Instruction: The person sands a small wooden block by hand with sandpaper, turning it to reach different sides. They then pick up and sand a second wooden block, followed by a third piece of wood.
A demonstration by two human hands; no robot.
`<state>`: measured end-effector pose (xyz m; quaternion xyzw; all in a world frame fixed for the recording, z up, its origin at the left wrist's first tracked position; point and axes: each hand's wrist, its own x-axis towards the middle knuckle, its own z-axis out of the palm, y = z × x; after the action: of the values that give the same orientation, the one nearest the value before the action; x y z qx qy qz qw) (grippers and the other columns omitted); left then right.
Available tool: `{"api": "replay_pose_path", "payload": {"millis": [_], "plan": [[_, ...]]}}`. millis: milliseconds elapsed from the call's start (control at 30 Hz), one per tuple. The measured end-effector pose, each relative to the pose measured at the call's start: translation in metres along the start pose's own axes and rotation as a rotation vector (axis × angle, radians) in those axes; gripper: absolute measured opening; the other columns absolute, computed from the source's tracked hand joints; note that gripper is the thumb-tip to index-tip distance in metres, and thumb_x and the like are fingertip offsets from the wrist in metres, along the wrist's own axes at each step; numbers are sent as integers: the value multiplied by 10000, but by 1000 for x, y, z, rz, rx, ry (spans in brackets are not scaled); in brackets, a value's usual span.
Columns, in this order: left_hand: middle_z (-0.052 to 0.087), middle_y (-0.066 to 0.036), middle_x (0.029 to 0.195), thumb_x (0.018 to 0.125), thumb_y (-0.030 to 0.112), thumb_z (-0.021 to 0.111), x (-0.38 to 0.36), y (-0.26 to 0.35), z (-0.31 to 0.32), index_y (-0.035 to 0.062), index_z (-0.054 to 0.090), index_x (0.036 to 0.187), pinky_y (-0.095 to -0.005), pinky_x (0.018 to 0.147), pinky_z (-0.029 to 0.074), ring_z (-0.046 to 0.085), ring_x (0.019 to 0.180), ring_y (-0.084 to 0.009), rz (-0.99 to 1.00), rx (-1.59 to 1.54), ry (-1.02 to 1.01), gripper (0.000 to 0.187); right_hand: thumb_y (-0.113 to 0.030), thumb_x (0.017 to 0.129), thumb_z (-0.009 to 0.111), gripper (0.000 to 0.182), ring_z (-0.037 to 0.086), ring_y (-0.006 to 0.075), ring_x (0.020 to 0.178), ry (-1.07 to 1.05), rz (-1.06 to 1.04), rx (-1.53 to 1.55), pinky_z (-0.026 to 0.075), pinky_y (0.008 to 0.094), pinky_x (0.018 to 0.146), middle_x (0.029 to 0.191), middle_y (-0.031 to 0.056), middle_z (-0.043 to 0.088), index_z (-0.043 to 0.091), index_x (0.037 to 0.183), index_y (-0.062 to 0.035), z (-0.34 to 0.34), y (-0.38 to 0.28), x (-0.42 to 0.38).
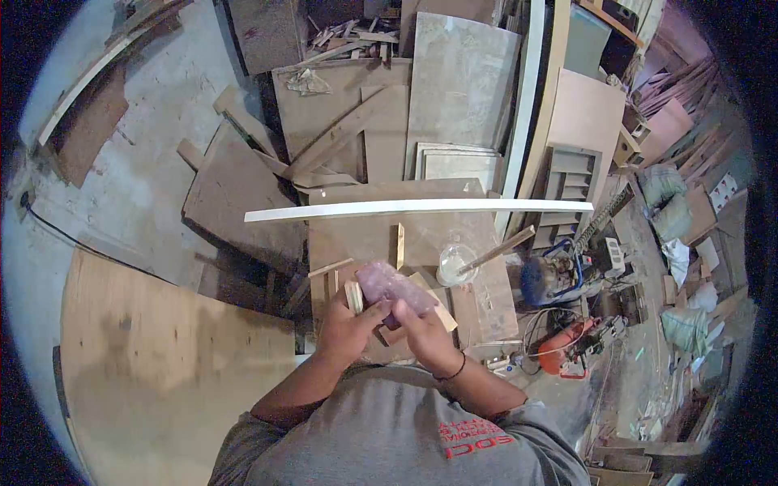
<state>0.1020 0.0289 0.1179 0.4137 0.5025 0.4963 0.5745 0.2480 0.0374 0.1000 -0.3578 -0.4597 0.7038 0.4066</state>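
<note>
Both of my hands are closed on a creased pinkish-purple sheet (389, 287) with pale dusty patches, close over the work table (356, 239). My left hand (345, 328) pinches its near left side with the thumb; a small pale wood block (353, 297) shows by those fingers. On the near right part of the sheet rests the thumb of my right hand (425, 332). Just beyond the sheet a narrow wood strip (400, 245) points away from me. Light wood pieces (442, 312) lie partly hidden under the sheet and my right hand.
A long white strip (421, 209) spans the table's far side. At right stands a tub of whitish stuff (455, 263) with a stick (506, 245) in it. A plywood sheet (178, 364) is at left, an orange machine (563, 348) on the floor at right. Boards (462, 81) lean behind.
</note>
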Motion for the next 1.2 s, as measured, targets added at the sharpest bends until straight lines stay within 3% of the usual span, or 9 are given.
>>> {"api": "replay_pose_path", "payload": {"millis": [67, 267, 567, 733, 867, 967, 1067, 1100, 1200], "plan": [[632, -52, 862, 781, 177, 702, 4, -3, -1, 27, 564, 1010, -314, 727, 483, 599, 799, -139, 23, 243, 25, 306, -288, 926, 508, 430, 569, 143, 941, 65, -117, 114, 458, 277, 808, 1087, 67, 595, 474, 1244, -1, 0, 4, 3], [636, -51, 863, 746, 240, 738, 6, -11, 3, 28, 593, 1008, -312, 738, 472, 593, 809, -146, 103, 345, -23, 367, -191, 924, 491, 395, 575, 189, 984, 112, -154, 340, 472, 317, 843, 1121, 110, 578, 457, 1244, 37, -3, -8, 5], [619, -33, 836, 779, 227, 708, 3, 2, 1, 39, 599, 1014, -293, 723, 459, 561, 769, -122, -22, 139, -116, 320, -215, 893, 547, 437, 577, 238, 1018, -13, -74, 584, 475, 362, 885, 1151, 130, 563, 454, 1239, 34, -3, -33, 0], [612, -36, 832, 851, 281, 609, 8, -22, -16, 36, 590, 1001, -297, 694, 453, 556, 762, -120, -117, 183, -140, 288, -194, 910, 520, 441, 569, 225, 1033, 188, -138, 465, 475, 357, 896, 1175, 121, 552, 417, 1284, 18, -12, -17, 6], [615, -83, 775, 880, 294, 545, 6, -28, -30, 27, 566, 1009, -323, 636, 450, 581, 692, -160, -4, 62, -293, 297, -172, 927, 492, 441, 559, 199, 1031, 326, -257, 203, 482, 320, 857, 1240, 125, 512, 389, 1311, 17, -14, -13, 3], [635, -167, 818, 864, 265, 562, -4, 16, -12, 17, 550, 1070, -360, 657, 472, 637, 732, -248, 78, 670, -425, 322, -216, 948, 459, 467, 546, 173, 1014, 131, -401, -70, 488, 277, 780, 1325, 135, 445, 352, 1344, 8, -9, -14, 0], [630, -218, 925, 862, 244, 568, -6, 17, 1, 18, 539, 1119, -381, 723, 485, 645, 862, -316, 107, 728, -362, 344, -276, 968, 401, 491, 501, 185, 1097, -100, -347, -107, 463, 308, 850, 1390, 127, 375, 323, 1364, 5, -1, -17, -2], [624, -220, 998, 857, 227, 581, -3, 12, -2, 23, 534, 1154, -387, 774, 488, 622, 929, -354, 141, 684, -369, 363, -299, 970, 367, 491, 410, 253, 1240, -102, -384, -225, 365, 374, 997, 1407, 148, 355, 325, 1367, -13, 4, -27, -7], [621, -224, 990, 851, 239, 591, -1, 17, -11, 34, 531, 1157, -400, 771, 487, 604, 923, -388, 127, 724, -333, 373, -270, 963, 366, 471, 293, 315, 1328, -175, -565, -597, 245, 407, 1073, 1424, 189, 312, 331, 1366, -28, 1, -31, -1]]}}
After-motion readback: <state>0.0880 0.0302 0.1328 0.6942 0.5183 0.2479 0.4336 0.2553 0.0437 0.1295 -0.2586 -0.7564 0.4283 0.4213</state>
